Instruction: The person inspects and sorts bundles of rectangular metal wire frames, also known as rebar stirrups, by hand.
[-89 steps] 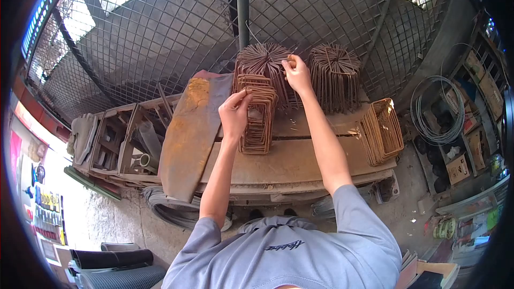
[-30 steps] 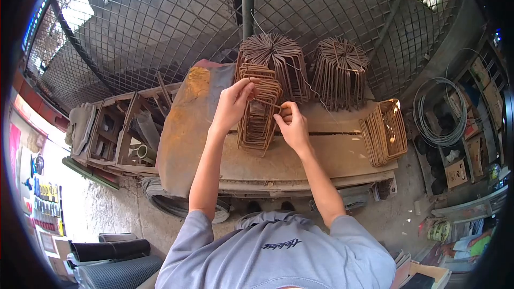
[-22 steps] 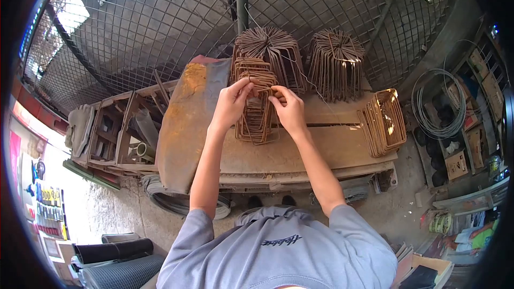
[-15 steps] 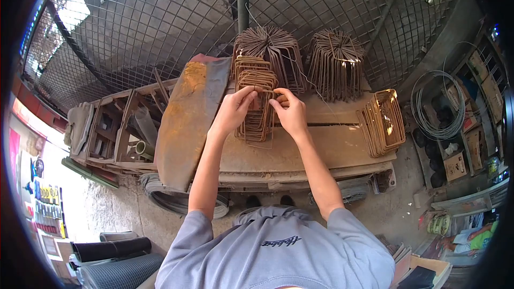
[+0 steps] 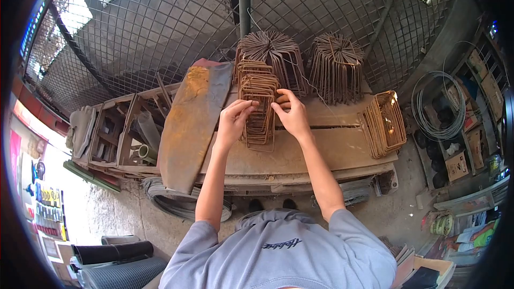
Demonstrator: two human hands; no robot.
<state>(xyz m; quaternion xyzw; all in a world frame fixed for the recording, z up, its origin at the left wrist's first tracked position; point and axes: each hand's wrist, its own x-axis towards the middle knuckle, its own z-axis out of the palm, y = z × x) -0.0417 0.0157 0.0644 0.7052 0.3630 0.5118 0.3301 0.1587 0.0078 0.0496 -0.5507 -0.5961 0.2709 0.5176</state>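
Sunlit wire-mesh fence (image 5: 150,27); worn wooden workbench (image 5: 300,160); concrete floor (image 5: 118,219)

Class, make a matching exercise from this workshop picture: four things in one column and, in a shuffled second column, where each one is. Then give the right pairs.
Things:
1. stirrup stack
2. rusty metal sheet
3. wire coil
4. leaning stirrup bundle

Places:
A. right end of the bench
B. between left hand and right hand
C. hanging at far right
D. draped over the bench's left part

Pairs: 1-B, 2-D, 3-C, 4-A
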